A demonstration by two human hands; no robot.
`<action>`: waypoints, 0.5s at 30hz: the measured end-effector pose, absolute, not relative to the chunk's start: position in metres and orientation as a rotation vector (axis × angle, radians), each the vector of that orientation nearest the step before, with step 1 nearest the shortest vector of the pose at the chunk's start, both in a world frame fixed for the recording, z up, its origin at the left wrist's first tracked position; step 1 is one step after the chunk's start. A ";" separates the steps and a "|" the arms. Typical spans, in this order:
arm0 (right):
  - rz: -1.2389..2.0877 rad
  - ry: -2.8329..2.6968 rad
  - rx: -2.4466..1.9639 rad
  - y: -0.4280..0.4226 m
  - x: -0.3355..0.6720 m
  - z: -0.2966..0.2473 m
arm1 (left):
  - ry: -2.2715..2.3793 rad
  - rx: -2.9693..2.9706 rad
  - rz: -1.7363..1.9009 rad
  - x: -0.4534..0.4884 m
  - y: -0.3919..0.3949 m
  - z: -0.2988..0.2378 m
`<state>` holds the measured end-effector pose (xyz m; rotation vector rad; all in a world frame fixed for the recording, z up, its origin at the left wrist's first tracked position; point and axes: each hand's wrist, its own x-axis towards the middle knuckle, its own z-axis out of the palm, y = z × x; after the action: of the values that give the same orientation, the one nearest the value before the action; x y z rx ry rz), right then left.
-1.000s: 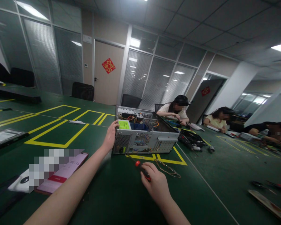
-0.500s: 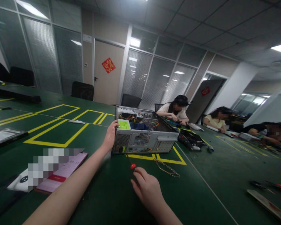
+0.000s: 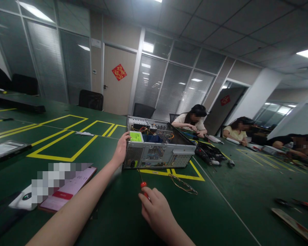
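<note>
An opened computer case [image 3: 159, 153] lies on its side on the green table, rear panel towards me, with wires visible inside. A power supply with a bright green label [image 3: 136, 137] sits at its left corner. Gripping the case there, my left hand [image 3: 121, 147] has its fingertips over the edge beside the label. My right hand [image 3: 157, 206] is closed around the red handle of a screwdriver [image 3: 143, 184]. Its thin shaft points away from me, with the tip near the lower rear edge of the case; contact cannot be made out.
Eyeglasses [image 3: 183, 184] lie right of the screwdriver. A phone [image 3: 66, 191] is at left, with a hard drive [image 3: 10, 150] beyond. Black parts [image 3: 212, 153] lie right of the case, pliers [image 3: 306, 205] at far right. Other people [image 3: 192, 121] work across the table.
My right hand has shifted slightly left and closed around the screwdriver's handle, whose red end now sits a little lower and further left. My left hand and the case stay in place.
</note>
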<state>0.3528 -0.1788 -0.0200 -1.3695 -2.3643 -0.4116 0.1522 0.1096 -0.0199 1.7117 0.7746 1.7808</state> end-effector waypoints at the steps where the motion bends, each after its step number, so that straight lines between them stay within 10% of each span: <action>1: -0.387 -2.362 -1.392 -0.179 0.352 -0.020 | 0.776 1.717 1.775 0.152 0.109 -0.019; 15: -0.139 -2.182 -1.562 -0.179 0.350 -0.017 | 0.767 1.712 1.784 0.150 0.108 -0.018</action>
<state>0.3501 -0.1794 -0.0172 -1.5616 -2.1823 -0.1392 0.1504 0.1081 -0.0182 1.7123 0.7672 1.7837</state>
